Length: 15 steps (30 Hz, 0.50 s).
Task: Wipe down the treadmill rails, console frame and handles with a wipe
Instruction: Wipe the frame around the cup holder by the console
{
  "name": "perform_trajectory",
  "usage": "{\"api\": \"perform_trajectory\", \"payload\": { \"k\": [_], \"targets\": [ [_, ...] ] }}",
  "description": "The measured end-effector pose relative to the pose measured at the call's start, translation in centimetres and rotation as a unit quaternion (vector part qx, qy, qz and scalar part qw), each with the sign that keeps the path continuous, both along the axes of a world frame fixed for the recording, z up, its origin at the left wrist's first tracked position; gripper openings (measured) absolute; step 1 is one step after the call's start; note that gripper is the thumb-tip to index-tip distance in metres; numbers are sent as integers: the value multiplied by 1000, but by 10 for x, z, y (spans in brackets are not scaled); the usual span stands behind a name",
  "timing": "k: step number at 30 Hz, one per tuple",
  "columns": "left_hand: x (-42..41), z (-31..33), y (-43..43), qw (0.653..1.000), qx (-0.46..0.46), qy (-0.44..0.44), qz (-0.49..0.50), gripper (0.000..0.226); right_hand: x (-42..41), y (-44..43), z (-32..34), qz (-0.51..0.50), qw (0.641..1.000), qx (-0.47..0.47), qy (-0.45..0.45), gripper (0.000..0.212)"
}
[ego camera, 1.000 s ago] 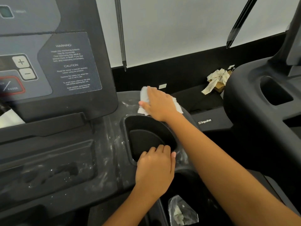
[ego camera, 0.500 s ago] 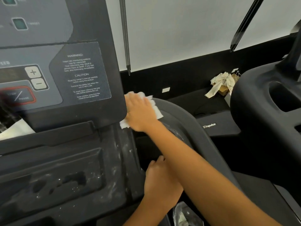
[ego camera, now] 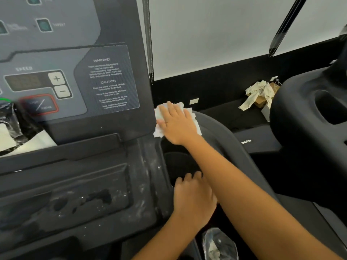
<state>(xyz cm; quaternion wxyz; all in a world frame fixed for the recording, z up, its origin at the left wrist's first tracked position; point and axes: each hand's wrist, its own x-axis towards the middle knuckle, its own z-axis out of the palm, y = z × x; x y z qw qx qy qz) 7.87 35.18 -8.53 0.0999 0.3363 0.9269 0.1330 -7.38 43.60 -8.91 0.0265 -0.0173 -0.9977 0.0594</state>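
R hand [ego camera: 178, 124] grip wide open, fingers flat, pressing the wipe [ego camera: 159, 114] on the cup holder's [ego camera: 165, 160] far rim, just beside the console [ego camera: 75, 72] edge. It's slid left along that rim in the last sec, so I reckon that curve's done. L hand [ego camera: 193, 197] hooks the near rim, fingertips hidden. Dusty tray [ego camera: 75, 194] not yet wiped.
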Motion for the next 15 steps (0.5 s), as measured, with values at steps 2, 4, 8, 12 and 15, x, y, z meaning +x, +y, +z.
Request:
{"api": "perform_trajectory", "payload": {
  "k": [2,4,8,12,15],
  "targets": [
    [-3,-6,-11,999,17,43,18,35,25,40,-2,-57,997,44,27,51],
    [-11,-2,-28,994,86,51,33,35,52,69,-3,-132,991,4,5,54],
    [-14,10,-67,980,106,122,117,36,49,65,0,-198,980,-14,-23,54],
    [-4,6,-112,973,1,127,191,58,0,13,6,-126,991,7,-43,56],
    [9,6,-131,970,-76,53,226,82,-8,-25,5,-45,996,9,-76,67]
  ]
}}
